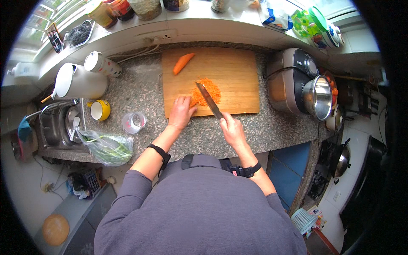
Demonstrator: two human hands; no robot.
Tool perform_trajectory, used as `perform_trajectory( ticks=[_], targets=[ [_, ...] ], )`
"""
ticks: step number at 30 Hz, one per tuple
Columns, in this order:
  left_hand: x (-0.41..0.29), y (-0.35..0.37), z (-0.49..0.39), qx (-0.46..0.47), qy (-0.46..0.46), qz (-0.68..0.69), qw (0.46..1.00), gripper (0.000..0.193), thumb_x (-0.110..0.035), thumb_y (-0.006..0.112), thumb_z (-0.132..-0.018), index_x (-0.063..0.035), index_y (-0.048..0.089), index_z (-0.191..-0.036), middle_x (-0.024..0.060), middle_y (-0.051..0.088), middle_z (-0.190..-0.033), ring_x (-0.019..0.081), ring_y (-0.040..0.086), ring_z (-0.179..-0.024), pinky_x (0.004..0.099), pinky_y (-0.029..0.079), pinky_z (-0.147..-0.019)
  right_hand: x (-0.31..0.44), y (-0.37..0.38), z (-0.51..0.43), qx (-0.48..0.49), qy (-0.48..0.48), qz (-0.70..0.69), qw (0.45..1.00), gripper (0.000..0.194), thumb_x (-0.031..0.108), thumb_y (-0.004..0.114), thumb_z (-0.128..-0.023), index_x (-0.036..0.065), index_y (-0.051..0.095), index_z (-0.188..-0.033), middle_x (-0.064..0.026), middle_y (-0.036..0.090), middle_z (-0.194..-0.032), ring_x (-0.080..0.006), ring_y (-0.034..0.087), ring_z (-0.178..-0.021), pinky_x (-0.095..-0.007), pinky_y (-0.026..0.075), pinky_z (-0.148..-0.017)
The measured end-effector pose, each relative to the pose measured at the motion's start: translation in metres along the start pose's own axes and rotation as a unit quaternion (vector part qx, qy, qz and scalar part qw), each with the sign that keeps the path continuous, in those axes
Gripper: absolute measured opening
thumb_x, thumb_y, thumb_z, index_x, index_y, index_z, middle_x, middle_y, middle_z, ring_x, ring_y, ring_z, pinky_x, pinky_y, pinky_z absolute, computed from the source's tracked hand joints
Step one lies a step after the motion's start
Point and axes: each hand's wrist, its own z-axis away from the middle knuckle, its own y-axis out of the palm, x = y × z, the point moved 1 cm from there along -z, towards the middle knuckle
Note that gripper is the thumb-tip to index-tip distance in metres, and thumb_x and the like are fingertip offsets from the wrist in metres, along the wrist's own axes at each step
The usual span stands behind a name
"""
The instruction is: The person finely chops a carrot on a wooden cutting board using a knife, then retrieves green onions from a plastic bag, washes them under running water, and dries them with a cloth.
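Note:
My right hand (pixel 232 128) grips the handle of a kitchen knife (pixel 208 99). Its blade points up and to the left, over a pile of finely cut carrot (pixel 214 88) on a wooden cutting board (pixel 239 71). At the pile's lower left, my left hand (pixel 181 113) has its fingers bent on carrot pieces (pixel 193 102), a little left of the blade. The fingers partly hide those pieces. A larger piece of carrot (pixel 183 63) lies by itself near the board's upper left corner.
Left on the granite counter (pixel 140 86) are a clear plastic cup (pixel 134 122), a yellow mug (pixel 100 110), a bag of green vegetables (pixel 108 148) and a white pitcher (pixel 81 81), near the sink (pixel 52 126). A countertop appliance (pixel 283 83) and a steel bowl (pixel 318 98) stand to the right.

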Motion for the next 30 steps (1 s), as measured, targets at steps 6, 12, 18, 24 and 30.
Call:
perform_trajectory(
  ticks=[6,12,18,24,30],
  targets=[
    [0.004,-0.007,0.005,0.065,-0.028,-0.025,0.997,0.051,-0.022,0.081,-0.079,0.0011,0.059,-0.118,0.0207,0.06,-0.112,0.041,0.058,-0.106,0.0466,0.051,-0.089,0.015,0.019,-0.006,0.029,-0.03,0.104,0.994,0.022,0.023,0.056,-0.097,0.006,0.062,-0.111,-0.0243,0.068,-0.081,-0.0456,0.067,-0.08,-0.0533,0.052,-0.068],
    [-0.004,-0.009,0.014,-0.005,-0.008,-0.052,0.999,0.065,-0.029,0.085,-0.073,0.0013,0.058,-0.123,0.0188,0.057,-0.117,0.0397,0.054,-0.112,0.0464,0.049,-0.097,0.017,0.019,-0.017,0.006,-0.04,0.118,0.992,0.02,0.022,0.055,-0.096,0.007,0.062,-0.108,-0.0261,0.069,-0.081,-0.0464,0.068,-0.077,-0.0565,0.054,-0.066],
    [0.004,-0.011,0.003,-0.019,0.007,-0.035,0.999,0.057,-0.027,0.084,-0.074,-0.0014,0.062,-0.12,0.0155,0.06,-0.118,0.0382,0.055,-0.113,0.0461,0.048,-0.098,0.02,0.016,-0.02,0.006,-0.033,0.12,0.992,0.02,0.021,0.055,-0.096,0.007,0.062,-0.109,-0.0271,0.068,-0.082,-0.047,0.067,-0.077,-0.0572,0.053,-0.068],
    [0.01,-0.006,-0.008,-0.006,0.016,-0.009,1.0,0.029,-0.02,0.077,-0.083,-0.003,0.067,-0.104,0.0145,0.063,-0.102,0.0358,0.061,-0.1,0.0436,0.052,-0.086,0.021,0.014,-0.02,0.011,-0.033,0.101,0.994,0.02,0.022,0.054,-0.096,0.007,0.061,-0.109,-0.0272,0.068,-0.082,-0.048,0.067,-0.078,-0.0583,0.052,-0.068],
    [0.007,0.001,-0.007,0.011,-0.015,-0.016,1.0,0.026,-0.021,0.075,-0.084,-0.0029,0.065,-0.098,0.0152,0.062,-0.097,0.0362,0.06,-0.097,0.044,0.052,-0.084,0.019,0.015,-0.018,0.064,0.001,0.119,0.991,0.024,0.022,0.053,-0.097,0.007,0.061,-0.113,-0.0274,0.069,-0.086,-0.0471,0.067,-0.082,-0.0573,0.052,-0.071]
  ],
)
